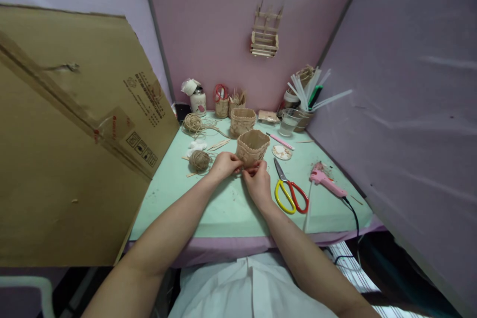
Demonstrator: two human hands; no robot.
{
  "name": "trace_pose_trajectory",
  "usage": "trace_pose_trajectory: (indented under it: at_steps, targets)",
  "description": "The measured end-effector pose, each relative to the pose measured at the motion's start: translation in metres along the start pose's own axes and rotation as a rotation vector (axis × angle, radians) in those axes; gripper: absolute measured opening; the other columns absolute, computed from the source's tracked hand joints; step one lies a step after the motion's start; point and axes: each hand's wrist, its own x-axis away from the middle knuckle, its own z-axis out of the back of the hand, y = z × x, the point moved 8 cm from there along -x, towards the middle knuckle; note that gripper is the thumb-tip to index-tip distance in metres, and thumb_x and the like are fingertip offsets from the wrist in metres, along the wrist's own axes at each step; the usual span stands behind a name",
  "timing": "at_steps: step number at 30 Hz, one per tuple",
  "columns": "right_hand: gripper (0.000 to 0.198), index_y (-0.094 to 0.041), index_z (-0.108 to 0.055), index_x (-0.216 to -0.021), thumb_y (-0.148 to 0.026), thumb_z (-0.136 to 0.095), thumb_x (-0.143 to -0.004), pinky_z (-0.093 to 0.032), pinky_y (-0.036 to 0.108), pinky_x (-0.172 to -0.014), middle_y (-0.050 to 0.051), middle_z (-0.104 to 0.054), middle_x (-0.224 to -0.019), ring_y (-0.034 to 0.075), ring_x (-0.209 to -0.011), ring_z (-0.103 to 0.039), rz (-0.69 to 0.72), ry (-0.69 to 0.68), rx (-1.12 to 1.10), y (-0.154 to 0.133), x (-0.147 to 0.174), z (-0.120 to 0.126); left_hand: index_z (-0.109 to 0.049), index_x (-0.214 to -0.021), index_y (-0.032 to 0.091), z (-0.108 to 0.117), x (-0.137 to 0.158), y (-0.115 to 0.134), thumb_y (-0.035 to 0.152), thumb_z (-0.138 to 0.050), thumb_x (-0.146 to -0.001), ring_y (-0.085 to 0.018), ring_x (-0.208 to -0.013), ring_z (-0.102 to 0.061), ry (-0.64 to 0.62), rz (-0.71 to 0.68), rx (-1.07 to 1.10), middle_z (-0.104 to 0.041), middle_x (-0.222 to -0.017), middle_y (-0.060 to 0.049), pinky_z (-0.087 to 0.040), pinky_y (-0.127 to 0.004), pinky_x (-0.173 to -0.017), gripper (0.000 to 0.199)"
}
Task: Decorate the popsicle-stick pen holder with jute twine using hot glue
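Observation:
A small tan woven basket (253, 145) with a braided-looking rim stands upright, its mouth facing up. At its near lower left side is my left hand (226, 165), thumb and fingers pinched together. My right hand (258, 180) is also closed in a pinch, against the basket's near lower front. The fingertips of both hands nearly meet there and cover that part of the basket. Whatever lies between the fingers is too small to make out. Scissors (286, 186) with one yellow and one red handle lie right of my right hand. A ball of twine (199, 160) sits left of my left hand.
Behind stands a second basket (242, 121), beside a loose twine coil (193, 123). A pink glue gun (328, 181) with a black cord lies right. Near a plastic cup (288, 123) are a pink pen (280, 141) and a round disc (282, 152). Large cardboard (74, 159) borders the left.

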Motion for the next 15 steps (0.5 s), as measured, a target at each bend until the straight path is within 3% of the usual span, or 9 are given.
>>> trace_pose_trajectory:
  at_steps: [15]
  targets:
    - [0.033, -0.025, -0.037, -0.089, -0.032, -0.063, -0.069, -0.046, 0.030, -0.062, -0.002, -0.067, -0.066, 0.022, -0.064, -0.067, -0.056, 0.042, -0.098, 0.0089, -0.0059, 0.0034, -0.064, -0.064, 0.013, -0.0044, -0.0011, -0.0009, 0.023, -0.064, -0.073, -0.009, -0.045, -0.052, 0.000, 0.012, 0.042, -0.058, -0.049, 0.000, -0.037, -0.021, -0.047, 0.014]
